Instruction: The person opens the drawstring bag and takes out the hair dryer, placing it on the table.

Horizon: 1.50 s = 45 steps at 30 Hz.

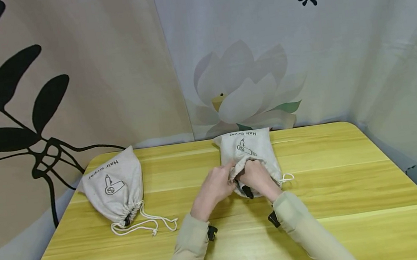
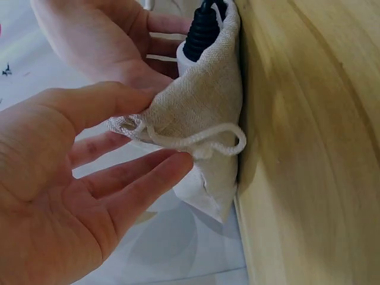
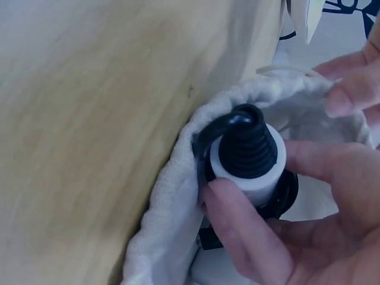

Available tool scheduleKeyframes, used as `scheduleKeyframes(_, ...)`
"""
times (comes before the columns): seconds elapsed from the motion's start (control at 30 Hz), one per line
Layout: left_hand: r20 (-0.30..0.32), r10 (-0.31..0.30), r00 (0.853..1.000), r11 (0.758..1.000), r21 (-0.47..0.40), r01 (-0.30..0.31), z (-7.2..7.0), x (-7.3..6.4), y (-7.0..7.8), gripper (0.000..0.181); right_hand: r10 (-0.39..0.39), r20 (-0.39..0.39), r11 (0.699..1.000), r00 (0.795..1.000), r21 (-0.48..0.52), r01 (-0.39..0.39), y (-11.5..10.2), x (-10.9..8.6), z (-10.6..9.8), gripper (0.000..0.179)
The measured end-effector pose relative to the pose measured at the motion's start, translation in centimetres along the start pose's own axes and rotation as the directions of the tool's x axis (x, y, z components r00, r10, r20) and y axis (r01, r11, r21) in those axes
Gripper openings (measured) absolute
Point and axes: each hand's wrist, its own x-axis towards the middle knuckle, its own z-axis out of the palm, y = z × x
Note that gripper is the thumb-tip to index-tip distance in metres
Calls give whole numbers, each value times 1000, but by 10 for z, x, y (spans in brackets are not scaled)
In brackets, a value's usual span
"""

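A light grey drawstring bag [image 1: 228,149], printed "Hair Dryer", lies at the far middle of the table with its mouth toward me. My left hand [image 1: 219,183] pinches the rim of the mouth between thumb and index finger, the other fingers spread beside the white drawstring [image 2: 228,127]. Inside the opening, my right hand [image 1: 256,176] grips the white handle end of a hair dryer [image 3: 261,187], thumb on one side and fingers on the other. A black ribbed cord sleeve [image 3: 246,148] sticks out of that end. The rest of the dryer is hidden in the bag.
A second matching bag [image 1: 119,172] lies at the table's left, its mouth drawn in and its white cords [image 1: 153,220] trailing on the wood. The yellow wooden table [image 1: 357,180] ends at a printed curtain [image 1: 137,69] behind it.
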Motion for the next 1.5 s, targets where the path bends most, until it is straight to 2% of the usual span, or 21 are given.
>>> scheduleKeyframes(0.1, 1, 8, 1000, 1000, -7, -8, 2, 0, 0, 54, -3, 20, 1000, 1000, 6, 3, 2, 1, -1, 21)
scheduleKeyframes(0.27, -23, 27, 999, 1000, 10, -27, 7, -1, -1, 48, 38, 92, 998, 995, 50, -43, 3, 1, -6, 26)
scheduleKeyframes(0.57, -41, 48, 998, 998, 31, -47, 12, 0, -3, 51, 44, 162, 998, 986, 44, -52, 6, 0, -17, 20)
scheduleKeyframes(0.8, -42, 48, 998, 999, 27, -47, 13, 0, -3, 51, -24, 149, 1000, 988, 9, 23, 10, -5, -21, 20)
scheduleKeyframes(1.07, -38, 51, 998, 999, 20, -50, 14, 1, -3, 50, 16, 184, 1000, 983, -7, -15, 13, -6, -22, 26)
scheduleKeyframes(1.23, -29, 54, 998, 999, 7, -54, 14, 1, -3, 50, 21, 222, 1000, 975, 17, -25, 15, -7, -24, 28)
scheduleKeyframes(1.5, -8, 57, 998, 998, -2, -57, 15, 1, -3, 49, -11, 264, 1000, 965, 12, 8, 21, -11, -31, 29)
